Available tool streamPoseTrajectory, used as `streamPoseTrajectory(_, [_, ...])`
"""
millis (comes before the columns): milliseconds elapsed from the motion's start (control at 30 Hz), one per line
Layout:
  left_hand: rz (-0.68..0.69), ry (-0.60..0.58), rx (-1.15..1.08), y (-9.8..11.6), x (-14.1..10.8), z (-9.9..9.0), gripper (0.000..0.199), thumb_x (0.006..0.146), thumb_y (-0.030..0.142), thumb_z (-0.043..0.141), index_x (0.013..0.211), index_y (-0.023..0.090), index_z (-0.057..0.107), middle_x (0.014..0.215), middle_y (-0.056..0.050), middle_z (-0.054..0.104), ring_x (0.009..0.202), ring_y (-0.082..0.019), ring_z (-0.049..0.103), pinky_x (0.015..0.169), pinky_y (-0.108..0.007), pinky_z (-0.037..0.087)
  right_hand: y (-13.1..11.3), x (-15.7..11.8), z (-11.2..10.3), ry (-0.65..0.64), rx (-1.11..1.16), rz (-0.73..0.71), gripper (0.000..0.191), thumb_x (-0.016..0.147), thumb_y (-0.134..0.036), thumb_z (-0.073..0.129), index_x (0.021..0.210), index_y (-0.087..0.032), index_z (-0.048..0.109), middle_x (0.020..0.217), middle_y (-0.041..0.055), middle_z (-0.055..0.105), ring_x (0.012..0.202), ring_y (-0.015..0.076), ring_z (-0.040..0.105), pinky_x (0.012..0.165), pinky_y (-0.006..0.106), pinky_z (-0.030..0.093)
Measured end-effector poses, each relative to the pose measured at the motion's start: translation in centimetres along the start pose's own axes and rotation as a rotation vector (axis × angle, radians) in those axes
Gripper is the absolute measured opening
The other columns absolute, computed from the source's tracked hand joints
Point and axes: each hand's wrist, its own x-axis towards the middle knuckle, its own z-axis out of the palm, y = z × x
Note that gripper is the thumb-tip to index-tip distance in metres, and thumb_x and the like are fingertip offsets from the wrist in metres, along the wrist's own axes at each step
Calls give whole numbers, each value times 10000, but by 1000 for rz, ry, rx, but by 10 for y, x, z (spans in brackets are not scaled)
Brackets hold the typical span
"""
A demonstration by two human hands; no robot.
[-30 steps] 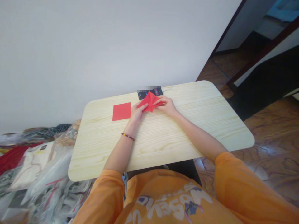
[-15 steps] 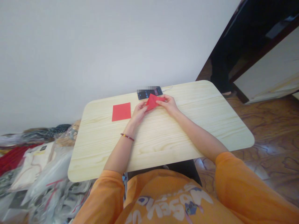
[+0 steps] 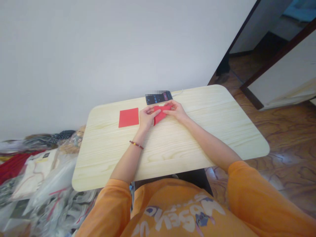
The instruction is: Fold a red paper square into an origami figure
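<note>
Between my two hands is a folded red paper (image 3: 159, 118), held just above or on the wooden table near its back edge. My left hand (image 3: 147, 118) pinches its left side, thumb on top. On the right side, my right hand (image 3: 176, 111) grips the paper between thumb and fingers. A flat square stack of red paper (image 3: 128, 117) lies on the table to the left of my left hand. Behind the hands rests a phone (image 3: 158, 97) with its screen lit.
The pale wooden table (image 3: 172, 151) has rounded corners and stands against a white wall (image 3: 111, 49). A cable (image 3: 178, 93) runs from the phone. Bagged clothes (image 3: 54, 177) are heaped at the left, and a doorway opens at the right.
The folded paper has changed shape: its raised point is gone and a lower part now points toward me. The left thumb has moved inward. A person's dark-clothed leg has mostly left the doorway.
</note>
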Motion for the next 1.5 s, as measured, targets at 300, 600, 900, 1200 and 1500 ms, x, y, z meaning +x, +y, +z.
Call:
streamPoseTrajectory(300, [56,96,-7,3,-4,6,378,504,334,858,800,152,709,742,-43,727,661,-144,668,653,-250,526,6,0,6,-17,219,96,618,435,-311,881,966,-223,577,821,-3,718,767,182,682,817,353,536])
streamPoseTrajectory(600, [67,104,-30,5,-5,5,319,526,349,850,742,153,722,753,-58,737,675,-152,675,665,-257,525,7,2,3,8,241,109,592,437,-289,882,950,-209,598,801,4,727,764,187,693,836,378,541])
streamPoseTrajectory(900, [37,120,-59,4,-4,5,356,502,385,862,735,153,727,749,-59,740,670,-154,682,682,-272,542,7,2,4,29,258,102,573,426,-260,881,923,-205,603,787,-3,727,729,171,684,819,361,546])
streamPoseTrajectory(1200, [54,102,-64,2,-4,4,318,548,396,840,732,158,736,730,-55,737,660,-160,681,664,-280,554,4,0,5,46,254,117,585,405,-273,891,899,-199,586,781,-4,728,744,176,688,857,390,543])
streamPoseTrajectory(1500, [35,113,-77,2,-5,4,319,547,387,848,729,152,731,732,-64,733,671,-176,685,685,-310,562,2,0,5,49,264,132,573,397,-272,895,883,-193,602,800,5,736,779,186,697,890,398,538])
